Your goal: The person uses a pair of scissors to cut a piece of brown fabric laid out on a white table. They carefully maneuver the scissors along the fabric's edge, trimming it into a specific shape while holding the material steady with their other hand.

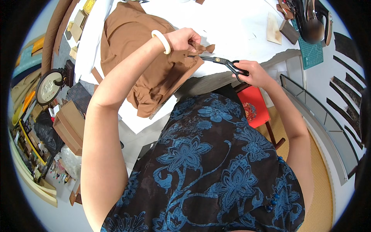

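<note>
Brown, loosely bunched cloth (135, 46) lay at 9 o'clock from the right hand (253, 73), which gripped long black metal scissors (218, 60) aimed 9–10 o'clock; left hand (185, 39), nearer, pinched cloth's 3 o'clock edge.

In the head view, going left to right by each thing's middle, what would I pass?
Dark-framed oval panel → brown fabric → left hand → black-handled scissors → right hand → green cutting mat → dark flat pieces.
</note>
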`<state>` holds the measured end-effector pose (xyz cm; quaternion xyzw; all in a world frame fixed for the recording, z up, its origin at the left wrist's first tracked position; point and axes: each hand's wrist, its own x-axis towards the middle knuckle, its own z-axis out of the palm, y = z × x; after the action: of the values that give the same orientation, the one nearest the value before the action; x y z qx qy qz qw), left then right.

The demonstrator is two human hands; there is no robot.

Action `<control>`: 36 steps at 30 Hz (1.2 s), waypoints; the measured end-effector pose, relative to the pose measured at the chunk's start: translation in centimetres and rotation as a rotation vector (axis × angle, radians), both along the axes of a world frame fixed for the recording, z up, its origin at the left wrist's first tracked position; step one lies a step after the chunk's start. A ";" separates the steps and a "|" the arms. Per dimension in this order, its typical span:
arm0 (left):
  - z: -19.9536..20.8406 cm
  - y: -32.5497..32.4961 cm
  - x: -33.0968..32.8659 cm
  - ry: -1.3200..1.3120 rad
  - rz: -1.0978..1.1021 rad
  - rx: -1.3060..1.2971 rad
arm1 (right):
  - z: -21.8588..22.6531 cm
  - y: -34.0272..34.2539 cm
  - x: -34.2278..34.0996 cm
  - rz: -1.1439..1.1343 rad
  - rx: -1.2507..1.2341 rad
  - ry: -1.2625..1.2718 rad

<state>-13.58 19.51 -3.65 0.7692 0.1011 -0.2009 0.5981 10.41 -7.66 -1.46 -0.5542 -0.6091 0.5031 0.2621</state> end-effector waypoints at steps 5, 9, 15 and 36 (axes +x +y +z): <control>-0.3 0.5 -0.1 0.027 0.012 -0.014 | 0.7 0.4 0.1 0.000 -0.007 -0.057; 0.6 0.5 0.2 0.024 0.012 0.056 | 1.1 1.2 0.2 0.008 0.081 -0.093; 0.6 0.5 -0.1 -0.007 0.037 0.035 | 2.1 2.3 -0.5 0.033 0.041 -0.160; 1.5 2.2 1.6 0.006 -0.044 -0.025 | 0.9 1.4 -2.4 -0.019 0.005 -0.145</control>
<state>-11.95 21.68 -2.16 0.7631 0.0833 -0.2175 0.6029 7.99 -6.26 -0.52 -0.5942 -0.6224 0.4577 0.2237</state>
